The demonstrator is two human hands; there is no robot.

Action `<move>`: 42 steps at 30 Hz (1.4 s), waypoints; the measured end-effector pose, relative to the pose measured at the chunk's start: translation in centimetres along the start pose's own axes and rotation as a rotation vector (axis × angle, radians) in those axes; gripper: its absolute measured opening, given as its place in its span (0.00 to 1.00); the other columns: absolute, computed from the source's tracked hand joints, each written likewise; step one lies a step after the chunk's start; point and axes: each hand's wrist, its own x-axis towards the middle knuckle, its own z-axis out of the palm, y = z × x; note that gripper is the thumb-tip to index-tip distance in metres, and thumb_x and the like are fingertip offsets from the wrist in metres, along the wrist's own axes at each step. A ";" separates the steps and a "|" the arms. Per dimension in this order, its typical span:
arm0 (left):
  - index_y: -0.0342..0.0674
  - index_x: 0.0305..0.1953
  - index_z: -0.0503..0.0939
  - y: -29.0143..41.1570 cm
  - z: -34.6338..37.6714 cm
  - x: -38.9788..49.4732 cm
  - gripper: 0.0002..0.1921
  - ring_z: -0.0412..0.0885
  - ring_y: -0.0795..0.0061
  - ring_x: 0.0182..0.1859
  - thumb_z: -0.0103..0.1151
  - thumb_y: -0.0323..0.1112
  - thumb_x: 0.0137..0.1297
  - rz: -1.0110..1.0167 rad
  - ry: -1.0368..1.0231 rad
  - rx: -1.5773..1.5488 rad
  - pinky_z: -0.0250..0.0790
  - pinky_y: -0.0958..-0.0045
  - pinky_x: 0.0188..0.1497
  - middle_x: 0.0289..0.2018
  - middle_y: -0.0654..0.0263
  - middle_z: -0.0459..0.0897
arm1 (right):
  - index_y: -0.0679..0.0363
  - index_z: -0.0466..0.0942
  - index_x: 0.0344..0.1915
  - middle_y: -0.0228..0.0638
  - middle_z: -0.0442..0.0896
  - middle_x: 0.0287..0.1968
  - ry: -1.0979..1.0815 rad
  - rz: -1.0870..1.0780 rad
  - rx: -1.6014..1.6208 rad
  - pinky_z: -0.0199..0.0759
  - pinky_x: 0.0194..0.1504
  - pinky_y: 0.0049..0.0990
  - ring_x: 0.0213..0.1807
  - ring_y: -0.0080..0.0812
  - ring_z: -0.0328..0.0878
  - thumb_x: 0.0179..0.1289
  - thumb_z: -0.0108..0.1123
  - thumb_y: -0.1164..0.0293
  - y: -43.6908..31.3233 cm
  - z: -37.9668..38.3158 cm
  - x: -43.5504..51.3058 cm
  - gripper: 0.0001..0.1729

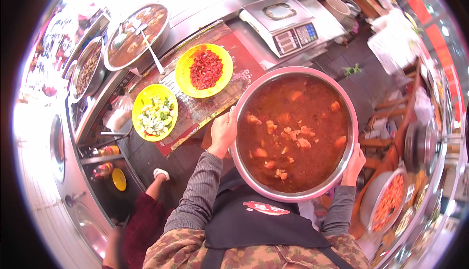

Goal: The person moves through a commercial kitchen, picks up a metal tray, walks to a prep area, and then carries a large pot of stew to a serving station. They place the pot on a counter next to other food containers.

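A large metal basin (350,115) with a pinkish rim is held in front of my apron. Reddish-brown broth (271,170) with chunks of food fills much of it. My left hand (223,131) grips the basin's left side, its thumb along the rim. On the lower right side, my right hand (354,164) holds the rim, with its fingers partly hidden under the wall. To the left of the basin, a yellow plate (183,80) of chopped red pepper sits on a worn red board (238,49). A second yellow plate (137,104) bears chopped scallion.
A digital scale (289,23) stands on the steel counter. At upper left is a big basin (166,30) of brown stew with ladles. A pot (366,203) of orange-red food stands right. Another person's leg (154,188) shows at lower left, near the tiled floor (183,162).
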 end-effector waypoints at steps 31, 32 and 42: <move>0.32 0.33 0.80 3.1 2.4 11.6 0.28 0.78 0.38 0.38 0.40 0.54 0.72 -0.588 0.486 0.026 0.67 0.50 0.38 0.29 0.40 0.79 | 0.71 0.79 0.37 0.32 0.81 0.32 -0.746 -0.099 -0.159 0.69 0.35 0.23 0.32 0.21 0.73 0.72 0.51 0.60 -10.1 31.2 24.6 0.22; 0.32 0.34 0.80 3.1 2.2 11.8 0.28 0.78 0.38 0.39 0.40 0.54 0.72 -0.602 0.473 0.038 0.67 0.49 0.39 0.30 0.40 0.79 | 0.71 0.79 0.36 0.32 0.81 0.32 -0.765 -0.125 -0.164 0.69 0.35 0.23 0.32 0.21 0.73 0.72 0.51 0.60 -10.1 31.3 24.8 0.22; 0.33 0.32 0.81 1.8 1.0 12.1 0.30 0.78 0.38 0.40 0.37 0.55 0.72 -0.606 0.516 -0.012 0.67 0.47 0.44 0.31 0.41 0.81 | 0.70 0.79 0.35 0.29 0.79 0.31 -0.785 -0.091 -0.187 0.68 0.34 0.22 0.32 0.19 0.71 0.72 0.51 0.59 -9.7 33.2 24.3 0.22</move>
